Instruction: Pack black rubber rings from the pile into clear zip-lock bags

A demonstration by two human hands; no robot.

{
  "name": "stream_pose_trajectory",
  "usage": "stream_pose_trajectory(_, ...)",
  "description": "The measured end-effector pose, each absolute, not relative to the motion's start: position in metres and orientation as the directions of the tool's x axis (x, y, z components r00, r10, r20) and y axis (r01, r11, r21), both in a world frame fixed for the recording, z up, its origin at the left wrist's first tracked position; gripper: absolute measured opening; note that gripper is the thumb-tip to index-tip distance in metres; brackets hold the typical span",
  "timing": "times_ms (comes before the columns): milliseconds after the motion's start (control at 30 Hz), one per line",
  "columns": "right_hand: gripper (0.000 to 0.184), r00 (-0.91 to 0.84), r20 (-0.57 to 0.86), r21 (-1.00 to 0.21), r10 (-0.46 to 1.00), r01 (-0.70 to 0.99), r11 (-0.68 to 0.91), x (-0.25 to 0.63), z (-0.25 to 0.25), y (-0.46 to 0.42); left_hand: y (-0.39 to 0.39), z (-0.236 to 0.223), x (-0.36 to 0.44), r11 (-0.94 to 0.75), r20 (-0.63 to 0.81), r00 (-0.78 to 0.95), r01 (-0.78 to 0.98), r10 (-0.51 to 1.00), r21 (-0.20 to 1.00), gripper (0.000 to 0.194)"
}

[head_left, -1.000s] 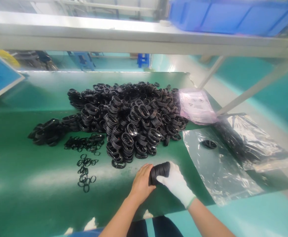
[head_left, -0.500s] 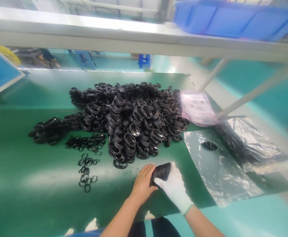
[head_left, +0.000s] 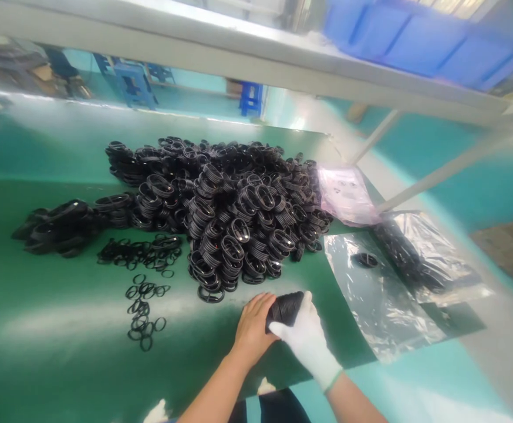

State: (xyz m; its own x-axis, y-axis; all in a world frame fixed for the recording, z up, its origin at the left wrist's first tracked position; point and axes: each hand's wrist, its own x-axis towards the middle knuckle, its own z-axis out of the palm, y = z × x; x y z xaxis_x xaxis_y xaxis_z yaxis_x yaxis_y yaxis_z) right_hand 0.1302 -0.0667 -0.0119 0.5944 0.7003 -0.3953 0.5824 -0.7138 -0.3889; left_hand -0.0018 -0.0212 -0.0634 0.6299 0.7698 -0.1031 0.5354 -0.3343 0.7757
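Between my two hands is a bundle of black oval coils [head_left: 284, 309] that look like coiled cable, stacked side by side with ridged edges facing up. My left hand [head_left: 253, 323], bare, wraps the bundle's left end. On its right end closes my right hand [head_left: 306, 335], in a white glove, thumb across the front. The palms hide part of the bundle, which is low over the green table, close to my body. Just beyond lies a large heap of similar black coils [head_left: 239, 226]. Small black rings [head_left: 144, 317] are scattered left of my hands.
A clear plastic sheet [head_left: 371, 299] with one black coil [head_left: 365, 259] on it lies to the right. Beyond it are a filled plastic bag [head_left: 432, 258] and a pinkish bag [head_left: 347, 194]. A shelf beam [head_left: 221, 56] crosses above, carrying a blue bin [head_left: 424, 38].
The head view has shifted and tilted slightly, so the table's contents sit a little differently in view. Both hands keep hold of the bundle in nearly the same place.
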Motion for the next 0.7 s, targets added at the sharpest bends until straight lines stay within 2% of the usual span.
stream_pose_trajectory(67, 0.112, 0.645, -0.354, -0.348, 0.678, 0.582, -0.735, 0.118, -0.018, -0.069, -0.020, -0.062, -0.003, -0.332, -0.111, 0.635, 0.535, 0.764, 0.777, 0.071)
stream_pose_trajectory(267, 0.106, 0.666, -0.332, -0.346, 0.668, 0.573, -0.743, 0.117, -0.019, -0.068, -0.017, -0.060, -0.006, -0.316, -0.152, 0.671, 0.521, 0.726, 0.793, 0.079)
stream_pose_trajectory(433, 0.110, 0.677, -0.334, -0.344, 0.656, 0.560, -0.754, 0.111, -0.024, -0.068, -0.019, -0.064, -0.005, -0.333, -0.120, 0.643, 0.536, 0.756, 0.776, 0.071)
stream_pose_trajectory(700, 0.103, 0.704, -0.207, -0.286, 0.679, 0.620, -0.730, 0.099, -0.034, -0.063, -0.020, -0.070, -0.004, -0.364, -0.081, 0.626, 0.549, 0.776, 0.752, 0.070)
